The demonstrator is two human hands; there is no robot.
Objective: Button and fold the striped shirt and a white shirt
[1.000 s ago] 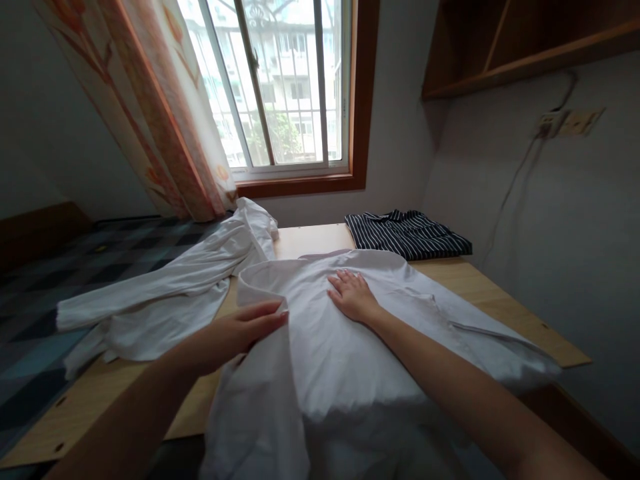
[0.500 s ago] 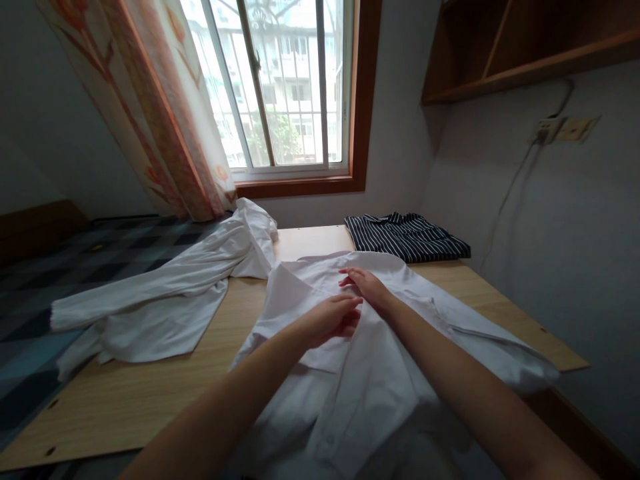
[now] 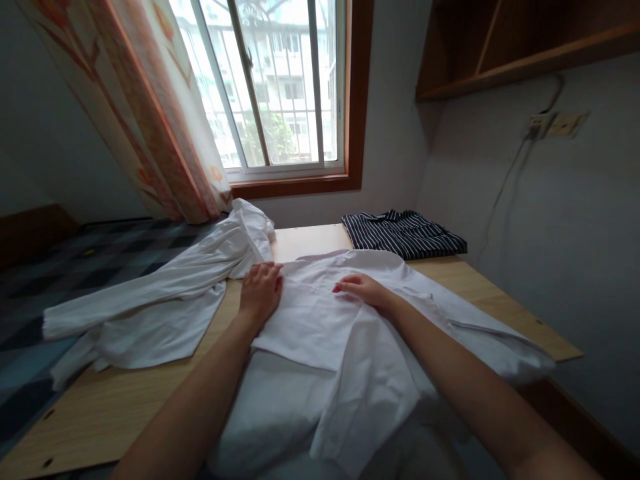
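A white shirt (image 3: 320, 320) lies spread on the wooden table (image 3: 125, 393) in front of me, its left side folded over toward the middle. My left hand (image 3: 260, 290) lies flat with fingers stretched out on the folded left edge near the shoulder. My right hand (image 3: 363, 288) rests on the shirt's upper middle, fingers together and lightly bent, pressing the cloth. Neither hand grips anything. The shirt's right sleeve (image 3: 495, 340) trails toward the table's right edge.
A second white garment (image 3: 150, 300) lies crumpled on the table's left side, hanging over the edge. A folded dark striped shirt (image 3: 403, 233) sits at the back right near the wall. Beyond are a window, a patterned curtain and a wall shelf.
My left hand carried the shirt's left side over toward the middle, then moved back left and now lies flat on the fold. My right hand stayed on the upper middle.
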